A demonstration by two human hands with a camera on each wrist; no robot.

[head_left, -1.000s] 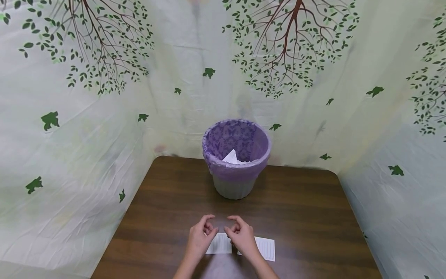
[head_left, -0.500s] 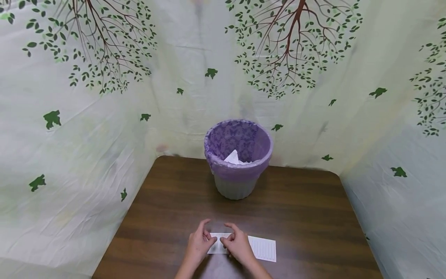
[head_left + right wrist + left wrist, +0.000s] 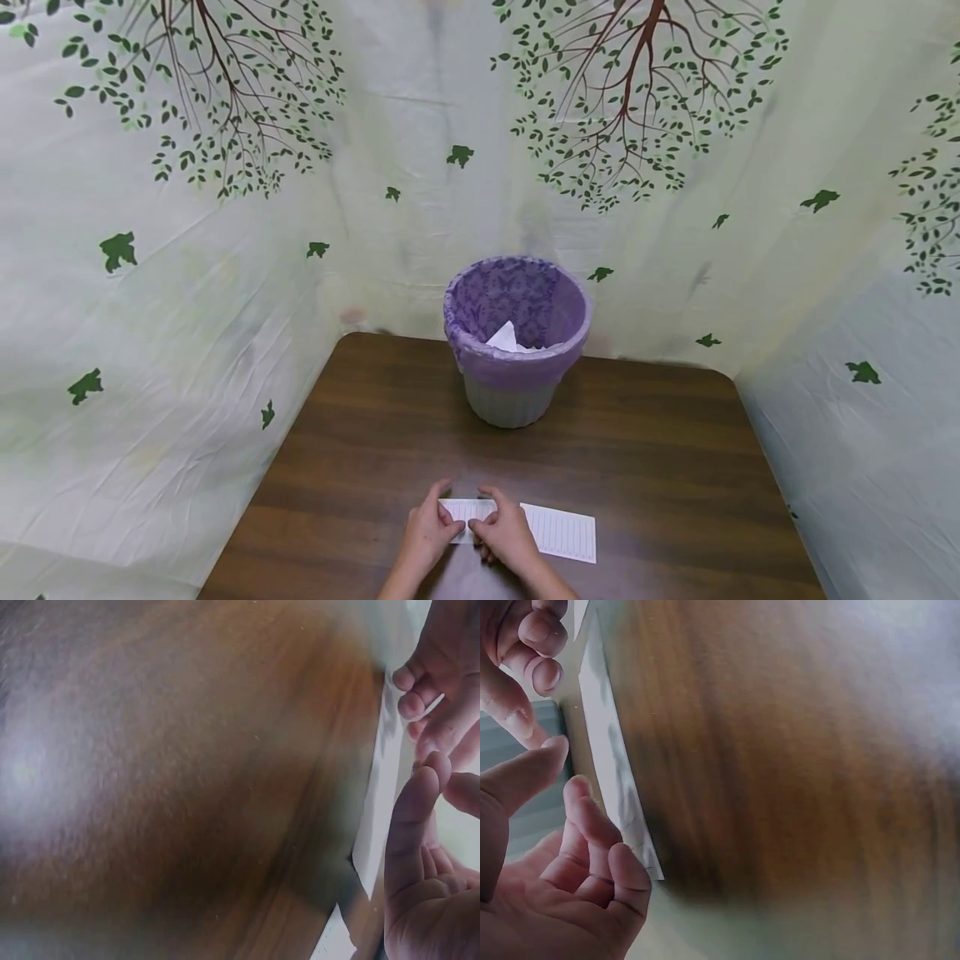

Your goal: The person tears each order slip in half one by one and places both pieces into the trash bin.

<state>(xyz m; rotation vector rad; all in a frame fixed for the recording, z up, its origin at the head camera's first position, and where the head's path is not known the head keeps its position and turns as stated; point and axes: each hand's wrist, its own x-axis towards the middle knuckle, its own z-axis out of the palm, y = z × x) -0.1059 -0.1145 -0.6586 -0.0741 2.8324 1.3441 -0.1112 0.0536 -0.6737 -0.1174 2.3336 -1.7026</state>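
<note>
Cards are counted as two: the left card point(image 3: 467, 507) and the right card point(image 3: 562, 535), both white and ruled with rows of thin lines, are laid on one brown wood-grain table point(image 3: 390, 433), a narrow gap being left between them. Any writing on them is too small to be read. The left hand point(image 3: 429, 537) and the right hand point(image 3: 508, 540) are held above the left card, which is partly hidden by them. On each, the index finger is arched away from the thumb and the other fingers are loosely bent; the two thumbs are brought close — whether they touch cannot be told. Beyond the cards one grey bin point(image 3: 510, 407) is stood upright, lined with one purple patterned bag point(image 3: 517, 368), inside which crumpled white paper point(image 3: 503, 337) is seen, its pieces not countable. Behind, parts of three trees point(image 3: 628, 108) are printed on a pale sheet point(image 3: 480, 217), among scattered green leaves point(image 3: 459, 156).
</note>
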